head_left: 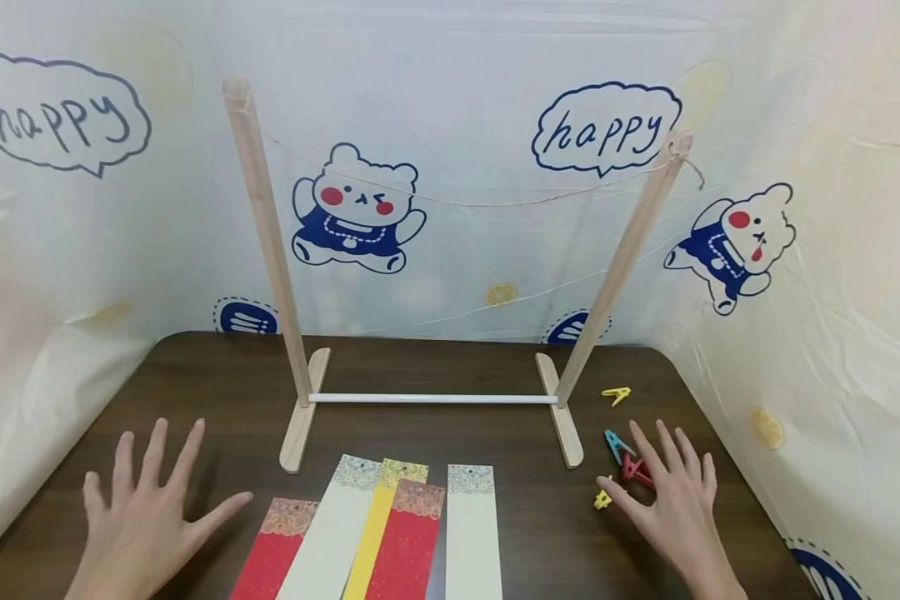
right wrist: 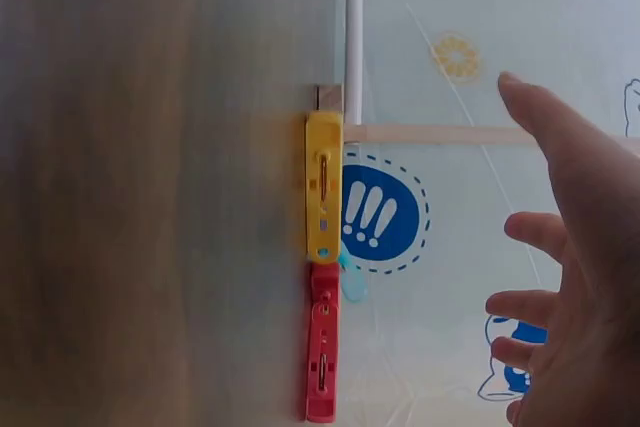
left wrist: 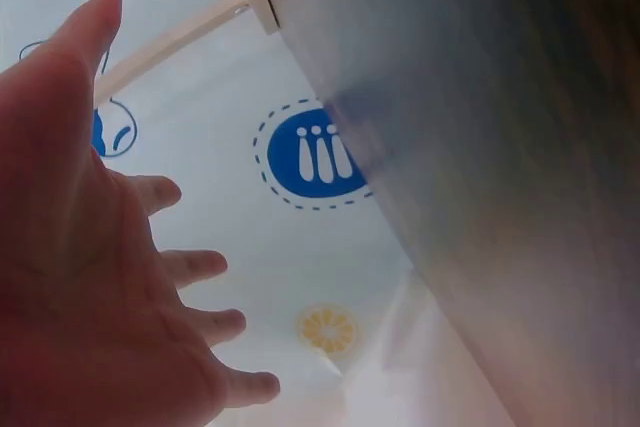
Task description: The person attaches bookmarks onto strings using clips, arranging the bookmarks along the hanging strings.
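My left hand [head_left: 138, 517] is spread above the left side of the table, holding nothing, its thumb toward a red paper strip [head_left: 273, 546]. Fingers spread as well, my right hand [head_left: 675, 512] hovers beside several small clothespins: a red clothespin [head_left: 637, 470], a blue clothespin [head_left: 617, 446] and a yellow clothespin [head_left: 603, 500] near the thumb. Farther back lies another yellow clothespin [head_left: 617, 395]. Between the hands, long paper strips with patterned tops lie partly overlapping: a cream strip [head_left: 333, 533], a yellow strip [head_left: 372, 533], a second red strip [head_left: 405, 542] and a separate cream strip [head_left: 472, 533].
Behind the strips stands a wooden frame with a left post [head_left: 266, 217], a right post [head_left: 630, 242] and a white crossbar [head_left: 431, 399]. A thin string [head_left: 480, 204] sags between the post tops. A printed curtain [head_left: 465, 275] surrounds the dark table [head_left: 435, 433].
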### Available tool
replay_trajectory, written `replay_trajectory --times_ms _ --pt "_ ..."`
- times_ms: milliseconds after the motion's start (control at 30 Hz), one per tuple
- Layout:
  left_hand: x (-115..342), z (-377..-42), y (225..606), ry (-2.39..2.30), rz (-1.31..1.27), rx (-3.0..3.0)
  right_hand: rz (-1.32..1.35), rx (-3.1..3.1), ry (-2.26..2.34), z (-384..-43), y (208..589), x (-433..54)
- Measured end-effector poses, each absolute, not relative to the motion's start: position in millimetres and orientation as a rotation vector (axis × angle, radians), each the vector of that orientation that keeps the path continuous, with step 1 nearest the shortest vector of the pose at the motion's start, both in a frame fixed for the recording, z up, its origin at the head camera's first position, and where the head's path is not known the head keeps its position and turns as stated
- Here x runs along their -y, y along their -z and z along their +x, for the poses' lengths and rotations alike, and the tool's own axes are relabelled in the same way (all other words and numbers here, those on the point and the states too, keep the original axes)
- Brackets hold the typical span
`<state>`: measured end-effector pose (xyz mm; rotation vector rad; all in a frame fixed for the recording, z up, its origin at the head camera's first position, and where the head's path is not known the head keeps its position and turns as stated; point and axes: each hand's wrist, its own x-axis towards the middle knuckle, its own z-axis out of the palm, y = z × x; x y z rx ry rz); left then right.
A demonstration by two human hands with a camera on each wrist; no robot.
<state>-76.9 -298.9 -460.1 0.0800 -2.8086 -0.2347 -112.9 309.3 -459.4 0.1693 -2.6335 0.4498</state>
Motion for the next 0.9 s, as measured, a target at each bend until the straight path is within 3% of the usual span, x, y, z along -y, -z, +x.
replay_trajectory --times_ms 333,900 --pt "291.4 -79.6 458.7 0.307 0.07 2.898 0.13 2.725 -0.615 -110.4 451.1 -303.7" --pt "269.8 -111.6 436.9 0.624 -0.214 3.384 0.275 2.941 -0.58 -121.5 445.2 -317.3"
